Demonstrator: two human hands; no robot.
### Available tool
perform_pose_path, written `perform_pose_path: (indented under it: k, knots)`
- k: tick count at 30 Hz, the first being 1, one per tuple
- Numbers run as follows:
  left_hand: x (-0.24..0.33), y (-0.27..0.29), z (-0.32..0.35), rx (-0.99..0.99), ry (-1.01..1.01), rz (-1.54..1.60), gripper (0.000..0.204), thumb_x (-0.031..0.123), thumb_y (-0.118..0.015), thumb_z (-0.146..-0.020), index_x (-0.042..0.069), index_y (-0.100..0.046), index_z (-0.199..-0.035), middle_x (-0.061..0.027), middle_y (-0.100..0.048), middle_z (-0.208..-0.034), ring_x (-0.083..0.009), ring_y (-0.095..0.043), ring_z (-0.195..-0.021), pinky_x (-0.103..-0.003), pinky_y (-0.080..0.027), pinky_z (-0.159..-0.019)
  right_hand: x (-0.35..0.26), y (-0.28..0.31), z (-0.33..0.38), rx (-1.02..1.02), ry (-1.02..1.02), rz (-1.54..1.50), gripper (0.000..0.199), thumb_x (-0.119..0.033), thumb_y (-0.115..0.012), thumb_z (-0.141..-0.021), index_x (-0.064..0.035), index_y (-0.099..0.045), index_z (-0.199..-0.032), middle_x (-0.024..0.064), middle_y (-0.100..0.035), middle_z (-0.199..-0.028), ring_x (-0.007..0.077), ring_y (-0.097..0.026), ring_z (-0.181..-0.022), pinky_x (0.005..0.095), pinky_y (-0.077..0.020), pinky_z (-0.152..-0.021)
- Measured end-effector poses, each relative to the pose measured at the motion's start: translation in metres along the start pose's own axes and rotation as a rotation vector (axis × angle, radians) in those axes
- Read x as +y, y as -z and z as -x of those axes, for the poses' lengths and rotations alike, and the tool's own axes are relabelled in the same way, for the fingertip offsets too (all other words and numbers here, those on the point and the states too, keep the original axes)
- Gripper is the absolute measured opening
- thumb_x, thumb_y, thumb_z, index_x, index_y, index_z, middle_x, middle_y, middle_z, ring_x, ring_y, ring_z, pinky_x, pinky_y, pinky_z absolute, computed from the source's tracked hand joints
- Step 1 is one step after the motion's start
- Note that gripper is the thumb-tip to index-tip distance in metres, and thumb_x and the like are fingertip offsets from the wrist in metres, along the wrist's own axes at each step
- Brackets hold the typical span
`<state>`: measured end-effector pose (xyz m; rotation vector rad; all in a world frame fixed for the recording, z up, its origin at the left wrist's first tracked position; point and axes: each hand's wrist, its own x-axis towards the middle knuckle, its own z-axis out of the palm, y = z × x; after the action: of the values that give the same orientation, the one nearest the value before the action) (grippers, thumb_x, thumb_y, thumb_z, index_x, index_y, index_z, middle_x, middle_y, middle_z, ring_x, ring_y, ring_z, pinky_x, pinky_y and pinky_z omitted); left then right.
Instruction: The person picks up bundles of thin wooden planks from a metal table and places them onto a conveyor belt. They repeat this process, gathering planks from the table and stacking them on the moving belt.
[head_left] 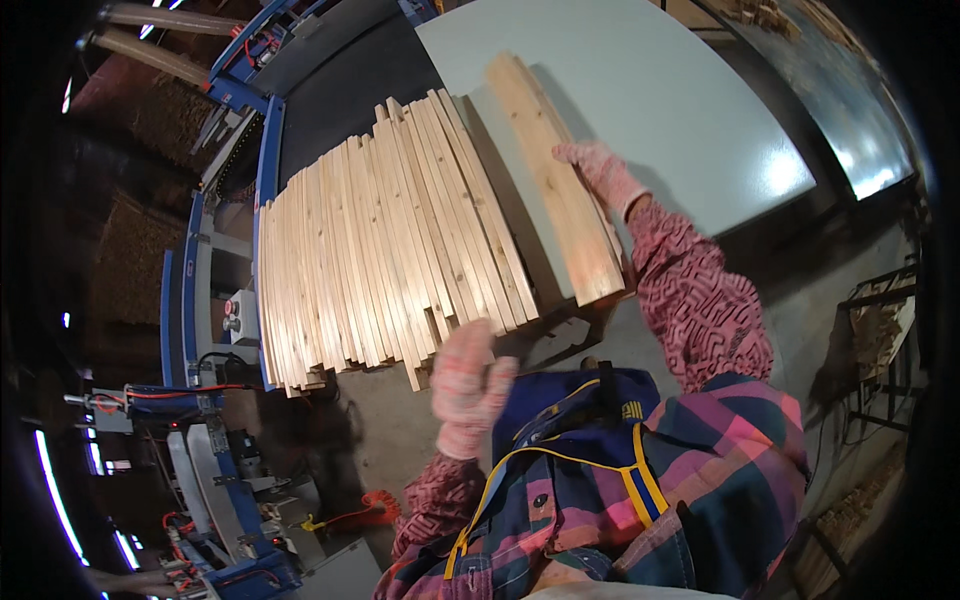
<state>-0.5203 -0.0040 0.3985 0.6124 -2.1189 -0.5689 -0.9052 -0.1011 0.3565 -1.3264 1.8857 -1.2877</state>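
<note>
At the far left, a blue machine frame [195,300] runs along the edge of the work area, with a small control box [234,315] on its side and red cables [345,515] trailing on the floor below it. Directly to its right, a broad stack of thin wooden slats [380,240] lies side by side, fanned slightly, with the near ends uneven and overhanging the near edge of their support. The left hand [468,385], in a pink knitted glove, is raised in front of the near ends of the slats; the fingers are held together and loosely extended, gripping nothing, and whether they touch the slats cannot be determined. Further right, a separate wooden board [555,185] lies at an angle, its far end resting on the pale grey desk [690,110] and its near end close to the person's right forearm. The right hand [600,170], also in a pink glove, rests flat on the right edge of this board near its middle, fingers extended along the wood. A metal rack [880,330] with small wood pieces stands at the far right.
</note>
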Motion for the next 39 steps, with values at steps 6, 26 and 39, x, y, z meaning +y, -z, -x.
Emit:
perform_pose_path:
  k: [6, 26, 39]
  knots:
    - [-0.042, 0.050, 0.017, 0.146, 0.338, 0.057, 0.053, 0.003, -0.072, -0.082, 0.002, -0.059, -0.134, -0.0165, -0.062, -0.127, -0.0278, -0.060, -0.118, -0.037, -0.048, -0.101, -0.056, 0.059, 0.003, -0.050, -0.454, 0.720, 0.064, -0.059, -0.061, -0.085, -0.0074, -0.065, -0.123, 0.0169, -0.069, -0.115, 0.0382, -0.065, -0.107, 0.0472, -0.0497, -0.091]
    - [-0.156, 0.157, -0.002, -0.094, -0.029, -0.139, 0.057, 0.016, -0.074, -0.072, 0.009, -0.062, -0.127, -0.0134, -0.064, -0.119, -0.0344, -0.062, -0.106, -0.043, -0.052, -0.090, -0.104, -0.138, -0.019, -0.077, -0.383, 0.705, 0.068, -0.060, -0.051, -0.092, -0.0077, -0.060, -0.134, 0.0188, -0.062, -0.131, 0.0327, -0.059, -0.121, 0.0395, -0.0460, -0.101]
    - [-0.367, 0.396, -0.024, 0.212, 0.542, -1.091, 0.064, 0.038, -0.068, -0.082, 0.014, -0.047, -0.138, -0.0104, -0.054, -0.131, -0.0319, -0.047, -0.125, -0.042, -0.034, -0.110, 0.049, -0.113, 0.163, 0.534, -0.090, 0.920, 0.052, -0.026, -0.059, -0.092, -0.0078, -0.051, -0.140, 0.0205, -0.055, -0.134, 0.0386, -0.054, -0.120, 0.0425, -0.0460, -0.100]
